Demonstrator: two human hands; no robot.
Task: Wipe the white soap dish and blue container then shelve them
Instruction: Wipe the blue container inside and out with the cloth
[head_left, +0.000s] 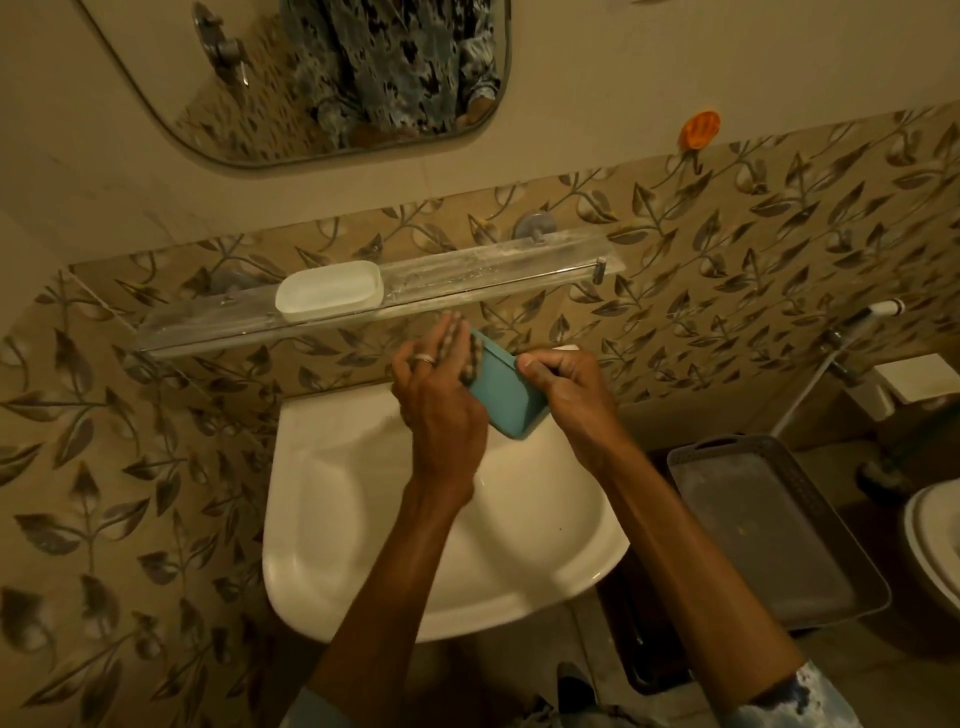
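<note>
Over the sink (363, 519), 2 hands are working the blue container (506, 395): right hand (566, 387) is gripping its right edge, tilted; left hand (441, 395) is lying flat w/ fingers straight against its left side. Behind, white soap dish (330, 297) is sitting on the glass shelf (493, 275).

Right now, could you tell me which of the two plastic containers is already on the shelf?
The white oval soap dish; the blue container is in both hands.

Dim, warm yellow light. Leaf-patterned tile wall (727, 249), plain cream above. Rounded mirror (311, 78) overhead. White washbasin (322, 519) below a clear glass shelf (493, 275). Grey tray (769, 530) at right; orange wall hook (700, 130).
</note>
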